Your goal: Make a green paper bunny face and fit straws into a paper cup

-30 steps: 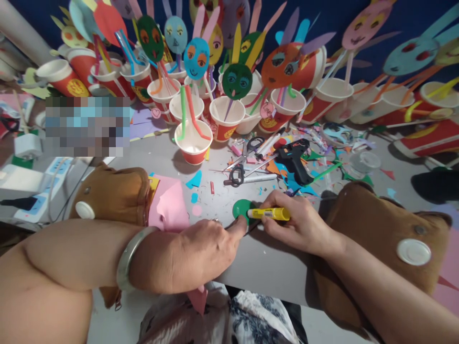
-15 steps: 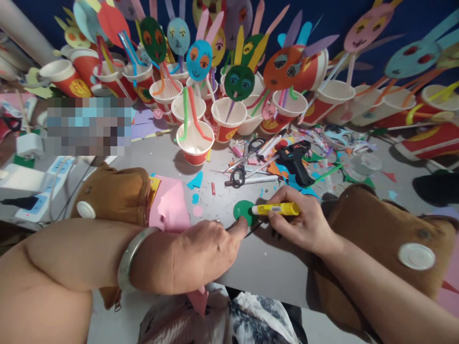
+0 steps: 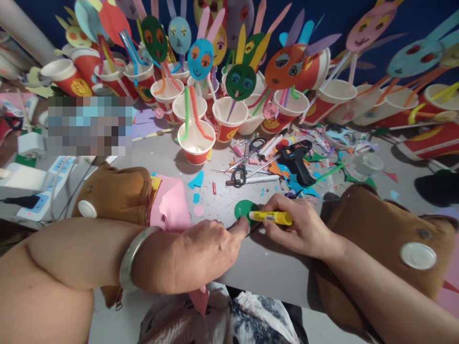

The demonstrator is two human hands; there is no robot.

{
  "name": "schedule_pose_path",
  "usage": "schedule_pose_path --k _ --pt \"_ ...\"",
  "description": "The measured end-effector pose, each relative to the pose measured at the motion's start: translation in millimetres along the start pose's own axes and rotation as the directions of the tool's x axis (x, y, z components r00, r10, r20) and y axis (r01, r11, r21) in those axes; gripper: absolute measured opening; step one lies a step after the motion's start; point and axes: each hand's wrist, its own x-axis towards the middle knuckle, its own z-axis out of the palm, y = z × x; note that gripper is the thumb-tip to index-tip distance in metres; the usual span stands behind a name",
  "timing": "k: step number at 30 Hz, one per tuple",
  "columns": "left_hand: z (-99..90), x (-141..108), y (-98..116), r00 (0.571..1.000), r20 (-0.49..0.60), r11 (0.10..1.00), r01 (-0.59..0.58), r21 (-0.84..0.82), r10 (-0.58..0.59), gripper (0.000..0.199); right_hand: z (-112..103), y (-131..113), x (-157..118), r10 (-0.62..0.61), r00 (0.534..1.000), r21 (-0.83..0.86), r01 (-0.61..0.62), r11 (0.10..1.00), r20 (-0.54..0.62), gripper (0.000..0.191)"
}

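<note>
A green paper circle [image 3: 243, 208] lies flat on the grey table in front of me. My left hand [image 3: 206, 248], closed with its fingertips pressed on the circle's lower edge, pins it down. The undersides of those fingers are hidden. My right hand [image 3: 303, 224] is wrapped round a yellow glue stick [image 3: 278, 218], held almost level with its white end at the circle's right side. Something thin and dark shows between the two hands.
Red-and-white paper cups [image 3: 196, 155] with paper faces on straws line the back. Scissors [image 3: 240, 174], a black glue gun [image 3: 299, 160] and scraps lie beyond my hands. Brown cushioned pouches [image 3: 114, 193] flank them, with pink paper [image 3: 172, 205] at left and a power strip [image 3: 41, 198] farther left.
The glue stick in my right hand has shifted slightly left and down across the circle's right side. My left hand stays on the circle.
</note>
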Motion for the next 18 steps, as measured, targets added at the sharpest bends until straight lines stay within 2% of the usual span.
schedule_pose_path --k 5,8,10,12,15,18 --pt "1.4 -3 2 1.0 -0.026 1.0 0.001 -0.005 -0.001 0.046 1 3 -1 0.036 0.997 -0.016 -0.037 0.999 -0.071 0.008" --pt "4.7 -1 3 0.999 -0.04 1.0 0.02 -0.009 -0.02 0.049 1 2 -1 -0.021 1.0 -0.012 0.021 1.0 -0.017 0.007" --pt "8.2 1 3 0.999 -0.041 1.0 0.023 -0.021 -0.024 0.052 1 0 0 0.016 1.0 -0.007 -0.016 1.0 -0.024 0.007" --pt "11.9 3 4 0.999 -0.042 0.999 0.015 -0.035 -0.017 0.055 1 -2 0 0.077 0.988 -0.004 -0.078 0.997 -0.13 0.009" --pt "12.5 4 4 1.0 -0.027 0.999 -0.005 -0.043 0.004 0.061 2 -3 -3 0.146 0.935 0.038 -0.142 0.989 -0.322 0.011" --pt "3.6 2 1 1.0 0.009 0.998 -0.021 -0.055 0.021 0.078 4 2 -6 0.238 0.881 0.155 -0.19 0.969 -0.408 0.014"
